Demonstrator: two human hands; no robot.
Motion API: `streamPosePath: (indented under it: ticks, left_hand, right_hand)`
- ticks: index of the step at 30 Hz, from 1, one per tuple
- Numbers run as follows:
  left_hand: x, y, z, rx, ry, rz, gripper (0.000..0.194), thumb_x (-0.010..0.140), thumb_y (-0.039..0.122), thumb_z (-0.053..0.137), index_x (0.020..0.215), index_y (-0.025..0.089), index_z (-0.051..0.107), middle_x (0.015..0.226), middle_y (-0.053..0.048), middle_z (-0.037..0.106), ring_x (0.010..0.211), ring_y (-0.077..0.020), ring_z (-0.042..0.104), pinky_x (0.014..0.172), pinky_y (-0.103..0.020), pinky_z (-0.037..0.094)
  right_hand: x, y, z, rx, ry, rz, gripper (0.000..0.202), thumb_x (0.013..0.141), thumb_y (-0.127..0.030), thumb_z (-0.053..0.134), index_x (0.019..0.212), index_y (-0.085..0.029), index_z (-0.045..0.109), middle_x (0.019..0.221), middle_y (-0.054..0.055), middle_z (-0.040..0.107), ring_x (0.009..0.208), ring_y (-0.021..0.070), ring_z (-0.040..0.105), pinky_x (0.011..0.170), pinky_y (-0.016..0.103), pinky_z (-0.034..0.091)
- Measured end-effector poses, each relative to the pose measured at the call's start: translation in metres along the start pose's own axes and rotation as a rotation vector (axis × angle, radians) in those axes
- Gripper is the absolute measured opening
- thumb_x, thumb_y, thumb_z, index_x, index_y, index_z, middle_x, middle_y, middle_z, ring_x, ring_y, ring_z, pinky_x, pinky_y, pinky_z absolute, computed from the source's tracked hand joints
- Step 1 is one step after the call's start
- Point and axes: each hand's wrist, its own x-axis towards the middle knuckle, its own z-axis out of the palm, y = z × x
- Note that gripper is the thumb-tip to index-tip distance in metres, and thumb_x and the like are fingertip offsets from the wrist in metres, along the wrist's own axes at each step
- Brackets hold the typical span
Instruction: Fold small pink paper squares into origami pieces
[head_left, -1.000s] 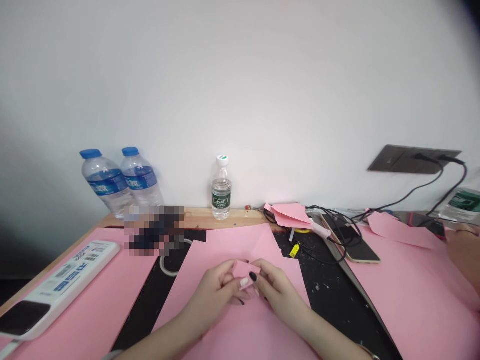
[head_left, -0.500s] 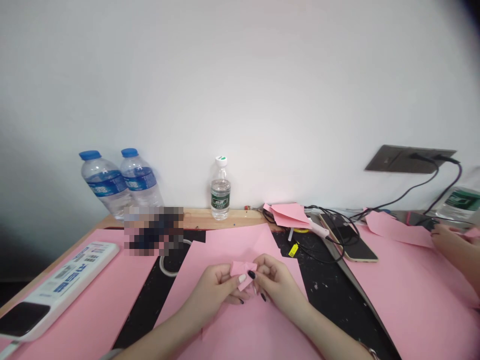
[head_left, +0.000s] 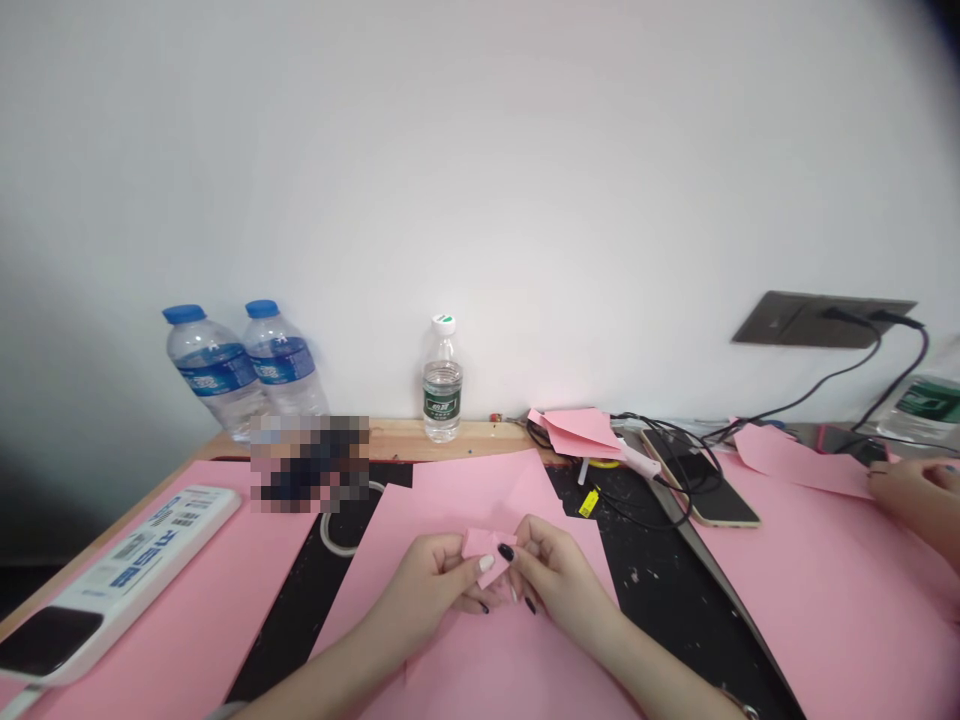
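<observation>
Between my two hands is a small folded piece of pink paper (head_left: 480, 543), held above a large pink sheet (head_left: 480, 660). My left hand (head_left: 439, 580) pinches its left side, the thumb with a white nail pressed on the front. My right hand (head_left: 551, 570) grips the right side, its dark-nailed thumb lying on the fold near the middle. The fingers behind the paper are partly hidden. Both forearms reach in from the bottom edge.
Two blue-capped water bottles (head_left: 281, 360) lean at the wall, and a small bottle (head_left: 442, 385) stands centre. A white power strip (head_left: 127, 575) lies left. Cables (head_left: 686, 500), a phone (head_left: 705, 480) and pink scraps (head_left: 577, 432) lie right, beside another person's hand (head_left: 919, 490).
My hands stay closed on the folded paper with barely any shift. The other person's hand at the far right has moved slightly. The whole view has shifted a little.
</observation>
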Motion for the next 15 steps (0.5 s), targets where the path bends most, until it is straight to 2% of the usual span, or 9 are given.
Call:
streamPosePath:
  ticks: [9,15]
  left_hand:
    - [-0.0019,0.0017,-0.0005,0.025,0.023,0.033,0.036,0.073,0.046,0.064,0.079,0.011,0.070,0.071,-0.009,0.072,0.063,-0.0210,0.067,0.066,-0.033,0.052]
    - [-0.0047,0.0013,0.0002,0.053,0.024,0.059,0.033,0.075,0.043,0.061,0.078,0.011,0.070,0.072,-0.009,0.072,0.061,-0.0202,0.067,0.063,-0.031,0.052]
  right_hand:
    - [0.0009,-0.0042,0.0009,0.018,-0.006,0.000,0.032,0.077,-0.045,0.063,0.071,-0.019,0.045,0.050,-0.006,0.053,0.039,0.0075,0.041,0.039,0.019,0.031]
    - [0.0002,-0.0019,-0.0004,-0.001,-0.046,0.005,0.037,0.082,-0.051,0.054,0.068,-0.019,0.043,0.049,-0.005,0.052,0.036,0.0065,0.038,0.038,0.019,0.027]
